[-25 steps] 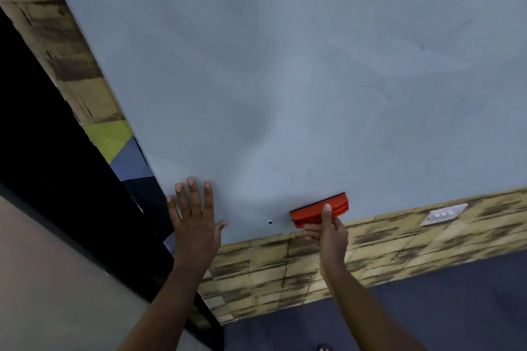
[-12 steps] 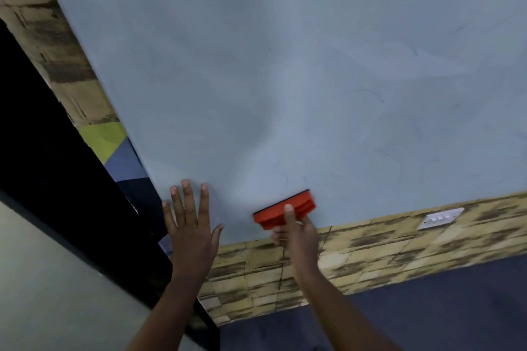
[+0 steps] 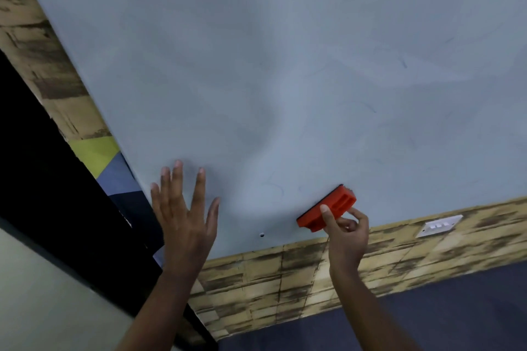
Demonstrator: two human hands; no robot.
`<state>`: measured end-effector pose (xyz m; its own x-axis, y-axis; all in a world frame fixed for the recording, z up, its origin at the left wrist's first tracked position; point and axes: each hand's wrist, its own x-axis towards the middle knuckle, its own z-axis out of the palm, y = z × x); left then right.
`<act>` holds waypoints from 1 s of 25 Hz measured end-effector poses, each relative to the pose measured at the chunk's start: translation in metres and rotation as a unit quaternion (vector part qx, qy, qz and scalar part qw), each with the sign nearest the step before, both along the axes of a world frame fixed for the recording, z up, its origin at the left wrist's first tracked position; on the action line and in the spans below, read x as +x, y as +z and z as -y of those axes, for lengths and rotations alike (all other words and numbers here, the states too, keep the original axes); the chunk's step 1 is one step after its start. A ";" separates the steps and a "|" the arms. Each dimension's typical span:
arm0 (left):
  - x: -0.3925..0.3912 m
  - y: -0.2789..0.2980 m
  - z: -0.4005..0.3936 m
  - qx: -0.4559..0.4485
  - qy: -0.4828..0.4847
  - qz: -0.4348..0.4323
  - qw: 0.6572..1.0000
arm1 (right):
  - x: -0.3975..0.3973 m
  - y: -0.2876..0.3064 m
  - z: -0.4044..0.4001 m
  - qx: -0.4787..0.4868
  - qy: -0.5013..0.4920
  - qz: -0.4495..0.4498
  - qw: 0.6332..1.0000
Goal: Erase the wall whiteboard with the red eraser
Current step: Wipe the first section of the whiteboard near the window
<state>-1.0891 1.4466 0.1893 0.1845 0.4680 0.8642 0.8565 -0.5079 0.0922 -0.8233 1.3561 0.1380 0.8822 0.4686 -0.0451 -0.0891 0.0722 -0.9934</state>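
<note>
Fingers (image 3: 325, 212) and thumb of the right hand (image 3: 346, 236) pinch the red plastic block eraser (image 3: 328, 209) by its back, so its dark felt face stays flat on the pale grey wall whiteboard (image 3: 285, 65), close above the board's bottom edge. Spread flat with straight digits, the left hand (image 3: 184, 216) presses near the board's bottom left corner, probably to brace the body while wiping. Faint blue pen traces remain higher up, though blur makes their extent uncertain. A white wall socket (image 3: 439, 225) sits below the board.
</note>
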 end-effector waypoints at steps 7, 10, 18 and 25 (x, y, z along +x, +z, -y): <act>0.008 0.009 -0.035 0.042 0.023 0.007 0.999 | -0.045 0.010 -0.019 -0.004 0.061 0.429 0.901; 0.009 0.001 -0.045 0.070 0.043 -0.003 0.997 | -0.067 -0.019 -0.030 -0.038 0.118 0.616 0.778; 0.007 -0.008 -0.051 0.095 0.044 -0.006 0.995 | -0.016 0.046 -0.016 0.065 0.058 0.321 0.943; 0.014 -0.010 -0.047 0.081 0.037 0.023 0.996 | 0.061 0.064 -0.004 0.082 -0.062 0.072 0.992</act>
